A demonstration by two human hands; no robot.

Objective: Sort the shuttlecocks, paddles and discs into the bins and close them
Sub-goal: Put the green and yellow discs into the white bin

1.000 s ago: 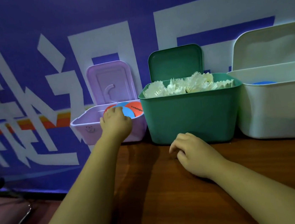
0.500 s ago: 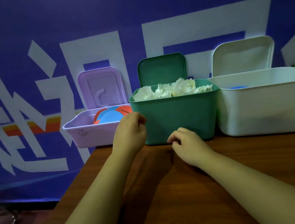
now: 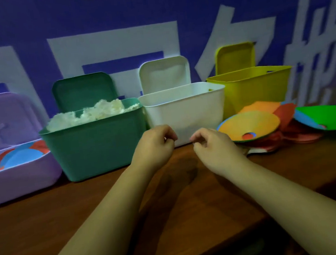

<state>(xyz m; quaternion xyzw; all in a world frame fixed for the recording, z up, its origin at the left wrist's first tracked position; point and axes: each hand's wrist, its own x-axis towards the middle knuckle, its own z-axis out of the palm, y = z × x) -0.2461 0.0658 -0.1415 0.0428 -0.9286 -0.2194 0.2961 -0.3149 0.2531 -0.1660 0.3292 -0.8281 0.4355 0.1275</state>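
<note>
Four bins stand in a row at the back of the wooden table, all with lids up. The purple bin (image 3: 10,178) at the left holds blue and red discs (image 3: 21,157). White shuttlecocks (image 3: 93,113) fill the green bin (image 3: 97,144). Right of it are the white bin (image 3: 186,112) and the yellow bin (image 3: 253,89). A pile of discs lies at the right, an orange disc (image 3: 249,124) and a green disc (image 3: 331,116) on top of red ones. My left hand (image 3: 154,145) and right hand (image 3: 211,145) hover in front of the white bin, fingers loosely curled, holding nothing.
A blue wall with large white characters runs right behind the bins. The table (image 3: 172,201) has bare wood in front of me, and its front edge drops off at the lower right.
My view has swung right, bringing the yellow bin and the disc pile into sight. My left hand has left the purple bin and come over beside my right hand.
</note>
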